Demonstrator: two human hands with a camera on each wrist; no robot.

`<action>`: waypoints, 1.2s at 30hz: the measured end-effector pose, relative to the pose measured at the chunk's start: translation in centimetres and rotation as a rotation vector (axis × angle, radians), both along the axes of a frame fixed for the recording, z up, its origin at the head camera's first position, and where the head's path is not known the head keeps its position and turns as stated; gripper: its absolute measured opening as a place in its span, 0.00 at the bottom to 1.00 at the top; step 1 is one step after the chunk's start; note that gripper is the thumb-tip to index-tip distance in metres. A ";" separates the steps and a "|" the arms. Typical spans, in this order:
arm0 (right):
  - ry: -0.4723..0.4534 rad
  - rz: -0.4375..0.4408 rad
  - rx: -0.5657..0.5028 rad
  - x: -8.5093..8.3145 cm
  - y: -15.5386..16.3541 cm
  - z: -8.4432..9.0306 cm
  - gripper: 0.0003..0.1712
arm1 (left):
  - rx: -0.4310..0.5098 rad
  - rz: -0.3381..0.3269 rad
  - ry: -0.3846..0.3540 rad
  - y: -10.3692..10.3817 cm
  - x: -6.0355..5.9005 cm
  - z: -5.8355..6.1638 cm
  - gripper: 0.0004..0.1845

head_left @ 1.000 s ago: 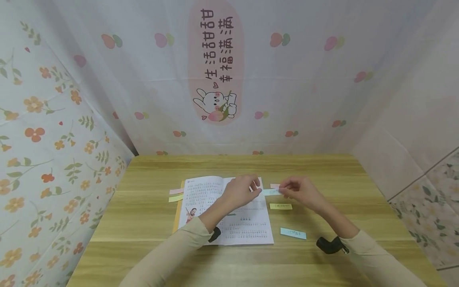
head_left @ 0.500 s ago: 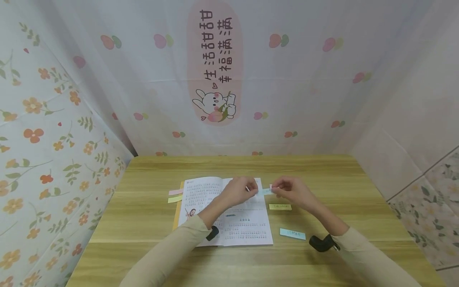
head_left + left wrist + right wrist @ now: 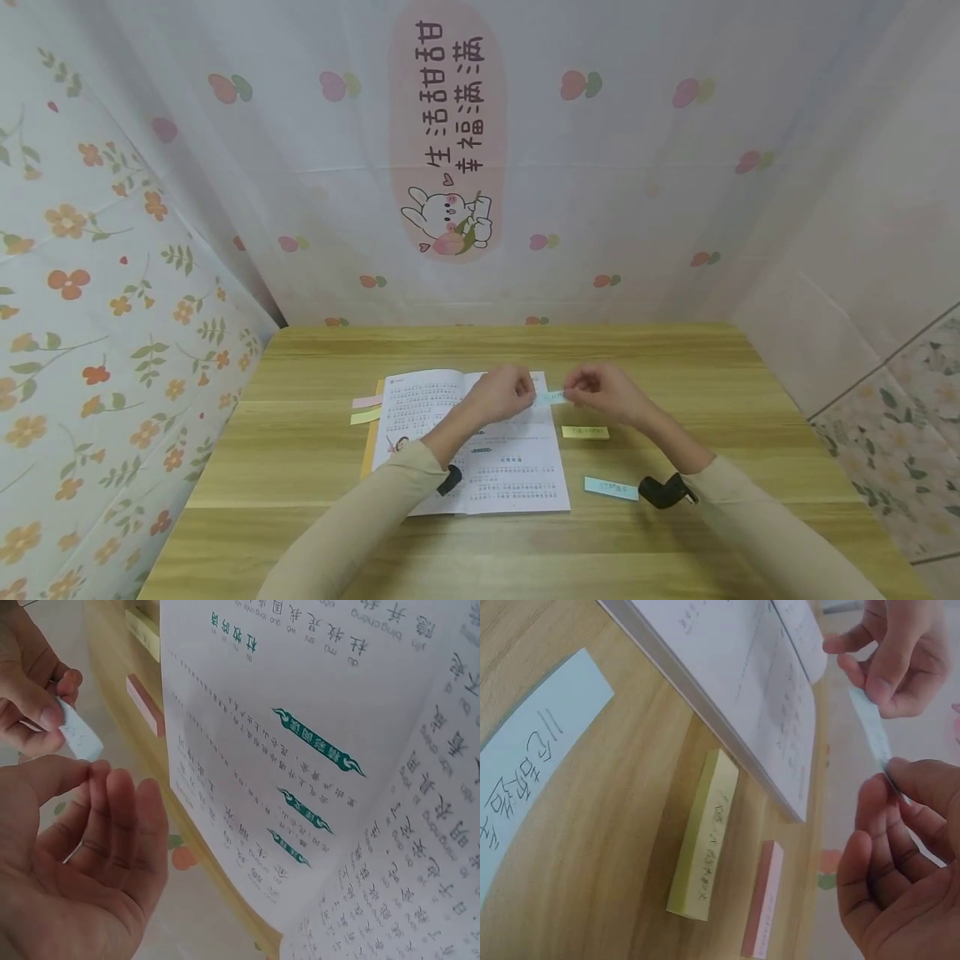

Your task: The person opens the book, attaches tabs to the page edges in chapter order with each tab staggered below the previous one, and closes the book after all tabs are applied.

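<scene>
A small light-blue sticky note point(image 3: 553, 397) with handwriting is stretched between both hands, above the right edge of an open book point(image 3: 517, 483). My left hand point(image 3: 504, 393) pinches its left end between thumb and fingertips. At the other end, the thumb and index finger of my right hand point(image 3: 611, 393) pinch it. In the right wrist view the note point(image 3: 870, 726) hangs raised off the table, seen nearly edge-on. A yellow sticky-note pad point(image 3: 586, 432) and a light-blue pad point(image 3: 611, 488), both written on, lie right of the book. The pink pad point(image 3: 763, 900) shows in the right wrist view.
Pink point(image 3: 367, 402) and yellow tabs point(image 3: 366, 416) stick out from the book's left side. The wooden table point(image 3: 300, 467) ends at a patterned curtain point(image 3: 637, 208) behind. Black wrist straps with camera mounts point(image 3: 666, 492) sit on both wrists.
My right hand has moved left, carrying the blue note toward the book's right edge. The left hand has shifted slightly left and keeps its pinch. The book and the yellow and blue pads stay put.
</scene>
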State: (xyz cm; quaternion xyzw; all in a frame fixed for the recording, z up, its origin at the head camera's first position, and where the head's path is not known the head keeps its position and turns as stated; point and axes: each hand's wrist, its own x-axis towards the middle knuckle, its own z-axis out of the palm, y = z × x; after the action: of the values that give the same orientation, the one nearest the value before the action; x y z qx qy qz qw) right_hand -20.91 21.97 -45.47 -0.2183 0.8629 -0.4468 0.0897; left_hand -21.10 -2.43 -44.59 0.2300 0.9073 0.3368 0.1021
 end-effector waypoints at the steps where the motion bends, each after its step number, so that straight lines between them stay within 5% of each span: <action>1: -0.007 0.002 0.014 0.0 0.0 -0.1 0.03 | -0.011 -0.002 -0.010 0.1 0.0 -0.1 0.03; 11: -0.070 0.068 0.044 -0.1 0.3 -0.9 0.02 | -0.097 0.007 -0.078 0.9 0.4 -0.6 0.07; 27: -0.123 0.036 0.136 -0.7 0.7 -1.6 0.02 | -0.135 0.052 -0.171 2.4 -0.8 -1.7 0.24; 36: -0.163 0.017 0.142 -0.7 0.9 -1.7 0.03 | -0.214 0.090 -0.187 3.3 -0.9 -2.1 0.20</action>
State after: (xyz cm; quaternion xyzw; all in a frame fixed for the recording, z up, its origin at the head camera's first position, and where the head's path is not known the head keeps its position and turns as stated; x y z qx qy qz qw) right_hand -21.58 22.90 -47.20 -0.1817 0.8804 -0.3999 0.1789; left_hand -22.00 0.90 -46.69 0.1446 0.9339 0.2626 0.1950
